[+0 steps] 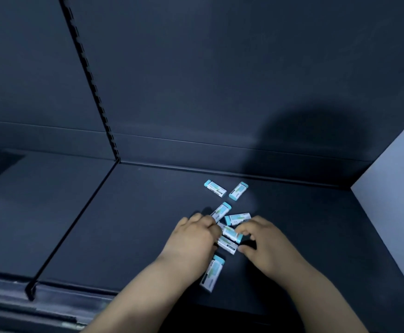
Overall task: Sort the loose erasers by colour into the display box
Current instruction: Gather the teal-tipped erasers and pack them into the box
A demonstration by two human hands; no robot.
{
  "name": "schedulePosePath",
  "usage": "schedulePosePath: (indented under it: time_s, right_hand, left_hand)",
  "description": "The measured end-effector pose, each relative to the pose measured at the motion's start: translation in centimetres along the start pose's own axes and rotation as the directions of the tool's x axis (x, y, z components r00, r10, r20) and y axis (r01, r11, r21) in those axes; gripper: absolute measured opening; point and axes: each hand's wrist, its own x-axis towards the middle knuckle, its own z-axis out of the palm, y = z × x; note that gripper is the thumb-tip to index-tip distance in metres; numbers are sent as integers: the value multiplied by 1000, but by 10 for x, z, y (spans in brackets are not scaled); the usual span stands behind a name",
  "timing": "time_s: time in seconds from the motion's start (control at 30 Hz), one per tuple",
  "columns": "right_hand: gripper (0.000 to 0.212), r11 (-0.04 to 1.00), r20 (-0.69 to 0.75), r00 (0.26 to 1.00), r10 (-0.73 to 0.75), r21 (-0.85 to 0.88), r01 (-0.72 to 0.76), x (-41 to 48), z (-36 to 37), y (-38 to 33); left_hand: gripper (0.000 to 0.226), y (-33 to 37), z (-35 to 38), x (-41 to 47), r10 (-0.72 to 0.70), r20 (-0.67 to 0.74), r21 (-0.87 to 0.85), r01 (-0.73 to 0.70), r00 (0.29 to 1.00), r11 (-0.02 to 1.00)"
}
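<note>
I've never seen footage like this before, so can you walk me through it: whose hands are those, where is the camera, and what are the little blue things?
There is no machine here. One camera, worn on a person's head, looks forward and down, so you see their own two bare arms reaching in from the bottom. The left hand and right hand meet over a dark shelf with a dark back panel behind it. Scattered on the shelf are small erasers in white sleeves with light blue ends. Two lie apart at the back, one lies near the front edge, and several cluster between the hands. The fingers of both hands touch that cluster, seemingly gathering it; whether any eraser is lifted is unclear. No display box is visible.
</note>
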Motion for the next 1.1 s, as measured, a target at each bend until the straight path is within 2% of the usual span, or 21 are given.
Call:
schedulePosePath:
  time_s: [0.17, 0.3, 0.4, 0.6, 0.8, 0.93, 1.1]
  right_hand:
    - [23, 1000, -14, 1000, 18, -25, -19, 5, 2, 2]
    - [19, 999, -39, 999, 29, -24, -30, 5, 2, 3]
    - [17, 998, -83, 996, 45, 56, -41, 5, -1, 1]
    - [14, 966, -137, 990, 26, 258, 11, 18, -6, -32]
    - [11, 930, -47, 997, 56, 366, -34, 37, 13, -82]
    - [3, 952, -31, 990, 141, 278, -127, 43, 32, -99]
    - [15, 981, -53, 984, 172, 95, -166, 46, 42, -109]
  left_hand:
    - [30, 1, -2, 5, 11, -4, 58, -11, 1000, 998]
    - [32, -7, -6, 3, 27, -29, 29, -26, 999, 999]
    - [29, -19, -13, -3, 11, -56, -32, -13, 998, 999]
    - [19, -56, -29, -22, -207, -98, -349, 161, 973, 923]
    - [22, -95, -28, -48, -358, 2, -368, 334, 934, 868]
    - [22, -116, -25, -58, -396, 68, -313, 396, 916, 863]
    - [18, -127, -24, -65, -414, 156, -308, 442, 897, 843]
